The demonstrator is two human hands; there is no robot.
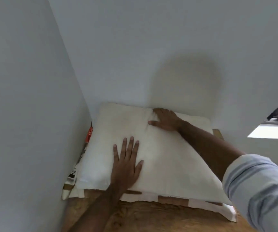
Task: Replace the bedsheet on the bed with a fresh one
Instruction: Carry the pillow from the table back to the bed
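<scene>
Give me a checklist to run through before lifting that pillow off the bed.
1. Left hand on the pillow: ok, flat, fingers spread.
2. Right hand on the pillow's far edge: ok, though whether it grips is unclear.
3. Pillow free of other things on top: ok.
4. Patterned sheet under the pillow: not ok, bunched at the near edge.
5. Orange item beside the wall: cannot tell what it is.
6. Fresh sheet within reach: cannot tell, none in view.
</scene>
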